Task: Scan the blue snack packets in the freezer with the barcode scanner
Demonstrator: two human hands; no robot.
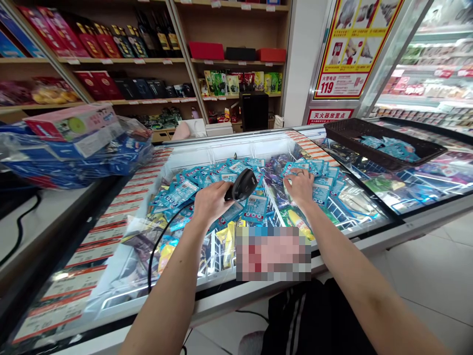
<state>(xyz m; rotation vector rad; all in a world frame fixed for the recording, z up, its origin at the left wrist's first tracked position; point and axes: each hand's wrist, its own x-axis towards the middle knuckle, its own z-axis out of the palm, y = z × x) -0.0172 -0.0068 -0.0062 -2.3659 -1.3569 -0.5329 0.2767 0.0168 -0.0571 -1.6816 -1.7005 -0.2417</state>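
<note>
My left hand (211, 201) is wrapped round the handle of a black barcode scanner (245, 184), whose head points to the right over a heap of blue packets (181, 193). A black cable hangs from the scanner past my left forearm. Farther right, my right hand (301, 186) rests on a second group of blue packets (322, 190), thumb and fingers apart. Both groups lie spread over the lit glass top of a chest freezer (121, 266). Under my palm, the packet surface is hidden.
A brown tray (347, 137) with more blue packets sits at the back right. At the left lies a plastic-wrapped stack of blue packs with a pink box (72, 123) on it. Price labels (88, 259) line the freezer's left side. Shelves with bottles and boxes (207, 51) stand behind.
</note>
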